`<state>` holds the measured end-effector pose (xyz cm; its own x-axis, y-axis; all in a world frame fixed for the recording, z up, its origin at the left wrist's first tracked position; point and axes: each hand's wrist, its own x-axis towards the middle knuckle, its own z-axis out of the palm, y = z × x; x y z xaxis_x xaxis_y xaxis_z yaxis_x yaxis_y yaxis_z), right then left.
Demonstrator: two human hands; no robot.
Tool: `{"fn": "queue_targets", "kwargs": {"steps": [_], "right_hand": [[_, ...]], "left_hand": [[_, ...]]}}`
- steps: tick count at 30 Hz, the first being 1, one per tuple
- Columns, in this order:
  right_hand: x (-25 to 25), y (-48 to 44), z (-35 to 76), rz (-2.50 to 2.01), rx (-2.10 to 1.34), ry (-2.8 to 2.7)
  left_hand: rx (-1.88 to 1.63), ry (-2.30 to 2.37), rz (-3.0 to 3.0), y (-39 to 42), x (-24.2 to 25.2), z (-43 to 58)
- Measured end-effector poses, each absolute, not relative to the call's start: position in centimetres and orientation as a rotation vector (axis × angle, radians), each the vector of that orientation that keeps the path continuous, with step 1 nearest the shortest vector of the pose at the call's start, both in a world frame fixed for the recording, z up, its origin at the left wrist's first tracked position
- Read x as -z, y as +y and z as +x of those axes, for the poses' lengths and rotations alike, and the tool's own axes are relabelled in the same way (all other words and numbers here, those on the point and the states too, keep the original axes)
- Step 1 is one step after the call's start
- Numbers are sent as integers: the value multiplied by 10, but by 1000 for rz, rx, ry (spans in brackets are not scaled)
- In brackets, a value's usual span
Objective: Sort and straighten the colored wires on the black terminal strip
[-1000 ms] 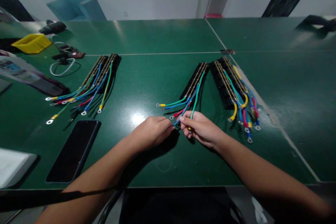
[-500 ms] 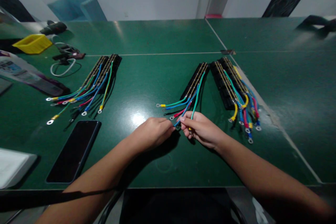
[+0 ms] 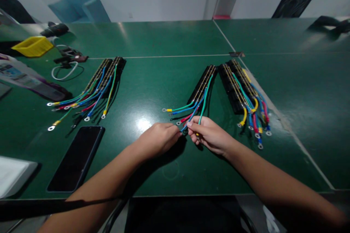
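Note:
A black terminal strip with brass-coloured bars (image 3: 201, 83) lies on the green table, its wires running toward me. My left hand (image 3: 161, 137) pinches the end of a blue wire (image 3: 201, 101); its lug is hidden in my fingers. Close beside it, my right hand (image 3: 209, 134) is closed, thumb and forefinger on the same blue wire. A green wire (image 3: 207, 94) passes into the right hand, and its yellow-sleeved end shows under the fingers. Left of the hands, a green wire with a ring lug (image 3: 179, 108) and a red-sleeved lug (image 3: 186, 118) lie loose.
Two wired strips (image 3: 237, 83) lie at right, and another wired pair (image 3: 105, 76) at left. A phone (image 3: 76, 158), a white box (image 3: 16, 176), a plastic bottle (image 3: 30, 78), a yellow tray (image 3: 33, 46) and a cable (image 3: 65, 72) are on the left side.

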<state>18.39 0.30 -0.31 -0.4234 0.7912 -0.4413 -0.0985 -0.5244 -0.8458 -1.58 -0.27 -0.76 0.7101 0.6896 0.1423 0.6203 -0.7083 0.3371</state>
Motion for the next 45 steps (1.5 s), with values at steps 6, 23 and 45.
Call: {"fn": "queue_targets", "kwargs": {"steps": [6,23,45], "right_hand": [[2,3,183,-1214,-1970,-1035],[3,3,184,-1202,-1980,-1038],[9,3,183,-1216,-1887,-1031]], "left_hand": [[-407,1012,2662,-1,10,-17],[-370,1028,2692,-3,9,-17],[-575,986,2728,-11,3,-12]]}}
